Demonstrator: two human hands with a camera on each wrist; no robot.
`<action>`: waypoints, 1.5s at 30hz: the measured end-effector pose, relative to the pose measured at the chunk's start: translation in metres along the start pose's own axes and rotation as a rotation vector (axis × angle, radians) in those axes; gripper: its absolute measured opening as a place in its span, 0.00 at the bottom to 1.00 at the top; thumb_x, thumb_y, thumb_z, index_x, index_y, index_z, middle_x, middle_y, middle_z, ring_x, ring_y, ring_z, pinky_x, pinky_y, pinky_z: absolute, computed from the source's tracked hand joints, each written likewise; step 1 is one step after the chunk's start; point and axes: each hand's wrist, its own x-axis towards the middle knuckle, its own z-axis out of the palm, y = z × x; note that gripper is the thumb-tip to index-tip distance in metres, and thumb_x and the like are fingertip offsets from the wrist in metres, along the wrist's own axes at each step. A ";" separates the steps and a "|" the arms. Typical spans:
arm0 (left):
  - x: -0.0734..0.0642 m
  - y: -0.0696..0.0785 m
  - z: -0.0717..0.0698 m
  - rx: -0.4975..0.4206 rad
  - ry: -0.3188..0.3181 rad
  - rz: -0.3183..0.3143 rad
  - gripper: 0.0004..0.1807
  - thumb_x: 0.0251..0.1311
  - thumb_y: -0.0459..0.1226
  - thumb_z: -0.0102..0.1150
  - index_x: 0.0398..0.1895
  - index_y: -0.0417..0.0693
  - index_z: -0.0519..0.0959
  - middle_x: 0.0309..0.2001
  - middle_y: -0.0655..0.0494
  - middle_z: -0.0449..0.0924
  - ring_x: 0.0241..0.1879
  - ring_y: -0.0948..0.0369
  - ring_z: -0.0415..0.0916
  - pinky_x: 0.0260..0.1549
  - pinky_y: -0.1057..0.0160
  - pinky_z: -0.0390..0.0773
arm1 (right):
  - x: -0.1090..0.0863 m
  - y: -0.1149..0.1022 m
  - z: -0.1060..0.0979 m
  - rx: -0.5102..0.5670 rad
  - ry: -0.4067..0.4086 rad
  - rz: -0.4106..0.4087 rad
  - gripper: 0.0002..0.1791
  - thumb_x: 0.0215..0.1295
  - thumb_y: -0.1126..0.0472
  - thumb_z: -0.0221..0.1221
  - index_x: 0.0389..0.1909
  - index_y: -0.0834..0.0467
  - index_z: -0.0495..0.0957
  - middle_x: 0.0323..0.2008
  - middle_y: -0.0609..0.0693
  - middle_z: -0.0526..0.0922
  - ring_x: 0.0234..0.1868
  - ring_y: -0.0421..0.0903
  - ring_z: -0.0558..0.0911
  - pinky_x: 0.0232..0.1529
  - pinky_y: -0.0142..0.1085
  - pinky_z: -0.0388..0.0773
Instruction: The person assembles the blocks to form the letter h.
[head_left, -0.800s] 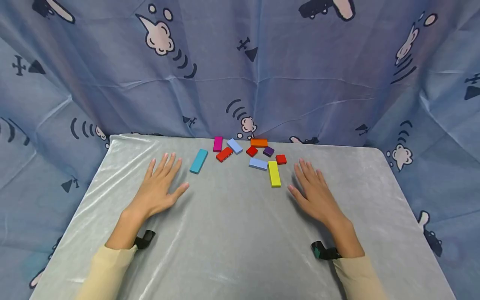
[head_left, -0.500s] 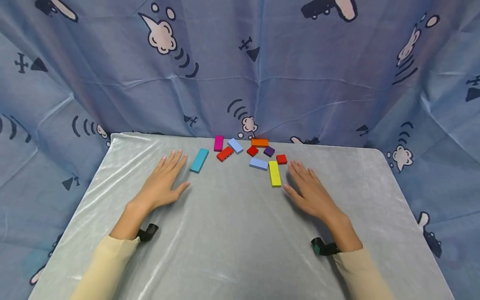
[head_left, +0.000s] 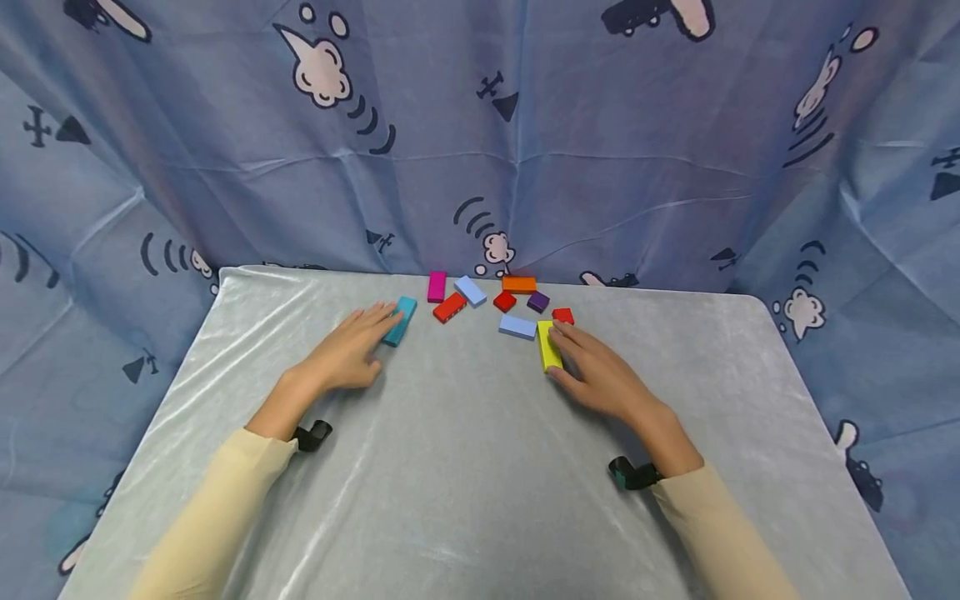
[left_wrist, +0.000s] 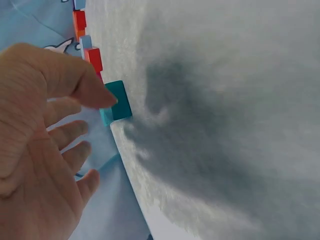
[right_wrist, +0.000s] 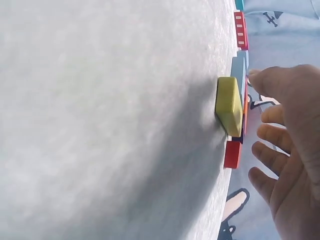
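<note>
My left hand (head_left: 347,348) hovers at a teal block (head_left: 397,335), its fingertips overlapping the block's upper part in the head view. In the left wrist view the fingers are loosely bent, and the thumb overlaps the teal block's end. On the other side, my right hand (head_left: 603,379) reaches over a long yellow block (head_left: 547,348), covering its right edge. The right wrist view shows those fingers spread and apart from the yellow block (right_wrist: 227,100). Behind the right fingers, a small red block (head_left: 563,315) is partly hidden.
Between the hands lie a light blue block (head_left: 517,327), a red block (head_left: 449,307), another light blue block (head_left: 470,292), a magenta block (head_left: 437,287), an orange block (head_left: 519,285), a red cube (head_left: 505,302) and a purple block (head_left: 537,302). A patterned curtain (head_left: 600,200) hangs behind the table (head_left: 465,467).
Both hands have moved inward, the left to the teal block and the right to the yellow block. Their spread fingers have bent somewhat. The blocks lie as before.
</note>
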 end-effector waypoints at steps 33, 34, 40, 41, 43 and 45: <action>0.030 -0.004 0.001 0.090 -0.092 -0.032 0.44 0.66 0.37 0.58 0.84 0.35 0.54 0.85 0.38 0.50 0.85 0.41 0.50 0.84 0.40 0.53 | 0.024 -0.008 -0.003 -0.022 -0.141 0.046 0.41 0.69 0.51 0.67 0.77 0.66 0.68 0.79 0.65 0.65 0.78 0.64 0.67 0.80 0.61 0.65; 0.029 -0.004 0.000 0.098 -0.085 -0.030 0.44 0.66 0.37 0.58 0.83 0.35 0.55 0.85 0.37 0.51 0.85 0.41 0.51 0.84 0.39 0.54 | 0.025 -0.009 -0.004 -0.021 -0.144 0.056 0.41 0.68 0.50 0.68 0.76 0.66 0.68 0.78 0.65 0.65 0.77 0.64 0.67 0.80 0.61 0.66; 0.028 -0.004 -0.001 0.115 -0.028 -0.014 0.43 0.68 0.43 0.64 0.81 0.33 0.61 0.81 0.34 0.59 0.80 0.38 0.60 0.81 0.39 0.60 | 0.026 -0.012 -0.007 -0.016 -0.156 0.082 0.41 0.68 0.49 0.70 0.74 0.67 0.71 0.77 0.66 0.67 0.77 0.64 0.68 0.80 0.61 0.66; 0.028 -0.004 0.000 0.112 -0.022 -0.013 0.43 0.68 0.44 0.65 0.80 0.34 0.62 0.81 0.34 0.59 0.80 0.38 0.60 0.81 0.39 0.61 | 0.027 -0.012 -0.007 -0.015 -0.155 0.083 0.41 0.68 0.49 0.70 0.74 0.67 0.71 0.77 0.66 0.67 0.77 0.65 0.68 0.80 0.61 0.66; 0.028 -0.005 0.001 0.103 -0.016 -0.009 0.43 0.68 0.44 0.66 0.80 0.33 0.62 0.82 0.34 0.57 0.81 0.38 0.59 0.81 0.39 0.61 | 0.027 -0.012 -0.006 -0.013 -0.149 0.085 0.40 0.68 0.49 0.69 0.74 0.67 0.72 0.76 0.67 0.68 0.76 0.65 0.68 0.79 0.62 0.67; 0.028 -0.006 0.001 0.097 -0.018 -0.009 0.43 0.68 0.44 0.66 0.80 0.33 0.62 0.83 0.33 0.56 0.82 0.38 0.57 0.82 0.39 0.60 | 0.028 -0.012 -0.006 -0.007 -0.145 0.089 0.39 0.68 0.49 0.69 0.73 0.67 0.72 0.76 0.67 0.68 0.76 0.65 0.69 0.79 0.61 0.68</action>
